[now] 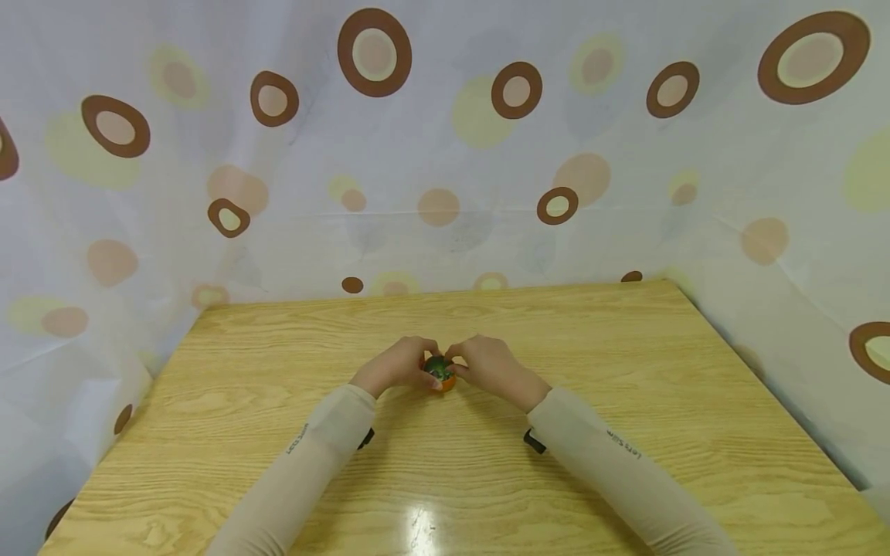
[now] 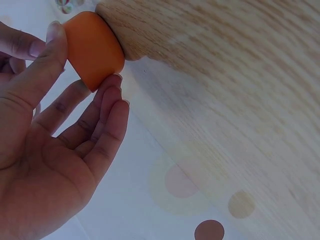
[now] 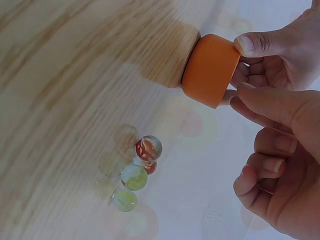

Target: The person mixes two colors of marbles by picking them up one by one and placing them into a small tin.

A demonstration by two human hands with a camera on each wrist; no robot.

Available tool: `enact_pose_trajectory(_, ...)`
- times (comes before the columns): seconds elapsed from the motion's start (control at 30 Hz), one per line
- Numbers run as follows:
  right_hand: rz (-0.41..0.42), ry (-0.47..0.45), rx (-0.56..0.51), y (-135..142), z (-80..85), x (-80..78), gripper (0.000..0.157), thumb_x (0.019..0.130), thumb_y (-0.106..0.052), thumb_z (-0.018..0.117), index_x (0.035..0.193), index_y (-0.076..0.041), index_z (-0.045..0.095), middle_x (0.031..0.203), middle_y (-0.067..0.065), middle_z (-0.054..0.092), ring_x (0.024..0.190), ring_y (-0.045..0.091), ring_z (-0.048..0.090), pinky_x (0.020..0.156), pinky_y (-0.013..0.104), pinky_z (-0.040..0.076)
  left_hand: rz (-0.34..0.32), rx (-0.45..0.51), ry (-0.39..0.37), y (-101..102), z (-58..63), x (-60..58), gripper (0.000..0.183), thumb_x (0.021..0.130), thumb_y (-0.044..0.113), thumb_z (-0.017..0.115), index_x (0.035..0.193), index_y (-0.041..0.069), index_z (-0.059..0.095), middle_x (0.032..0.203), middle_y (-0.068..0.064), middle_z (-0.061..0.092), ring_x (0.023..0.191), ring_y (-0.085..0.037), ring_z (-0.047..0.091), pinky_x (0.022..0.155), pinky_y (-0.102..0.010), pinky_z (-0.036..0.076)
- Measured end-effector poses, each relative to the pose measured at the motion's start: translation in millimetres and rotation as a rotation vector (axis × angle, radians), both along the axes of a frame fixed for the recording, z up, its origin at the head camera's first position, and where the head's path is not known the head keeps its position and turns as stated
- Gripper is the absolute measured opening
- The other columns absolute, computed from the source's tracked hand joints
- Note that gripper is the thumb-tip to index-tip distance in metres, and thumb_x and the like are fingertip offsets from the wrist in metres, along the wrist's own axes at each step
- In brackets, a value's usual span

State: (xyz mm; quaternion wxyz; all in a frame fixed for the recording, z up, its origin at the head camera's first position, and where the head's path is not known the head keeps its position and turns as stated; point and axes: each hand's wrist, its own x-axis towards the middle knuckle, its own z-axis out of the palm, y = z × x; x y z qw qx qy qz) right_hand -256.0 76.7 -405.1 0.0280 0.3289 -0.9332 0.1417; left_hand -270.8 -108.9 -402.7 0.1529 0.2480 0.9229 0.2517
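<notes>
A small orange cup (image 1: 448, 384) with a dark green top or inside stands on the wooden table. My left hand (image 1: 403, 363) grips its left side, the thumb at the near edge and the fingers round the far side. At the right edge, my right hand (image 1: 490, 371) has thumb and forefinger pinched close at the rim, the other fingers curled. The orange wall (image 3: 210, 70) is smooth and narrows at the base in the right wrist view. Beside it lie several clear glass marbles (image 3: 134, 177) with red or yellow-green swirls. What lies inside the cup cannot be made out.
The wooden table (image 1: 445, 463) reaches back to a white sheet (image 1: 445, 255) with brown and yellow circles, which also hangs at both sides. Marbles (image 2: 65, 5) show at the top edge of the left wrist view. Dark straps (image 1: 534, 441) sit under both sleeves.
</notes>
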Motion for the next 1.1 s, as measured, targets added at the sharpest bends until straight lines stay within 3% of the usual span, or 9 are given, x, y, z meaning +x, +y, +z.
enact_pose_trajectory(0.57, -0.063, -0.003, 0.001, 17, 2.7, 2.9, 0.019, 0.092, -0.020, 0.067, 0.106, -0.009, 0.073, 0.100, 0.009, 0.072, 0.071, 0.019, 0.065, 0.057, 0.030, 0.050, 0.009, -0.012, 0.007, 1, -2.6, 0.3, 0.041, 0.079, 0.020, 0.081, 0.113, 0.004, 0.063, 0.083, -0.003, 0.059, 0.069, -0.016, 0.053, 0.065, -0.027, 0.045)
enact_pose_trajectory(0.73, -0.069, -0.033, -0.002, 23, 3.9, 1.3, 0.021, 0.093, -0.019, 0.065, 0.109, -0.007, 0.071, 0.070, 0.001, 0.067, 0.048, 0.006, 0.053, 0.047, 0.024, 0.042, 0.010, -0.019, 0.019, 1, -2.9, 0.0, 0.042, 0.079, 0.020, 0.081, 0.114, 0.004, 0.063, 0.084, -0.004, 0.059, 0.070, -0.016, 0.053, 0.066, -0.028, 0.045)
enact_pose_trajectory(0.83, -0.073, -0.054, -0.004, 27, 2.4, -0.5, 0.022, 0.094, -0.019, 0.064, 0.110, -0.006, 0.070, 0.060, -0.005, 0.061, 0.044, 0.003, 0.051, 0.048, 0.024, 0.044, 0.010, -0.017, 0.021, 1, -3.0, 0.0, 0.041, 0.080, 0.020, 0.081, 0.113, 0.005, 0.063, 0.084, -0.004, 0.059, 0.071, -0.017, 0.052, 0.066, -0.028, 0.045)
enact_pose_trajectory(0.93, -0.080, -0.056, -0.001, 31, 1.3, -1.7, 0.022, 0.093, -0.019, 0.065, 0.110, -0.006, 0.070, 0.064, -0.002, 0.066, 0.049, 0.005, 0.056, 0.052, 0.027, 0.048, 0.009, -0.012, 0.018, 0, -3.0, -0.4, 0.041, 0.079, 0.020, 0.081, 0.113, 0.004, 0.064, 0.083, -0.004, 0.059, 0.071, -0.017, 0.052, 0.066, -0.028, 0.045)
enact_pose_trajectory(1.1, -0.107, -0.030, 0.016, 39, -1.2, -3.3, 0.019, 0.092, -0.018, 0.067, 0.106, -0.008, 0.072, 0.095, 0.008, 0.072, 0.072, 0.019, 0.066, 0.058, 0.031, 0.051, 0.006, -0.017, 0.024, 0, -3.0, -1.5, 0.043, 0.079, 0.021, 0.081, 0.114, 0.004, 0.063, 0.082, -0.004, 0.059, 0.071, -0.016, 0.053, 0.067, -0.028, 0.045)
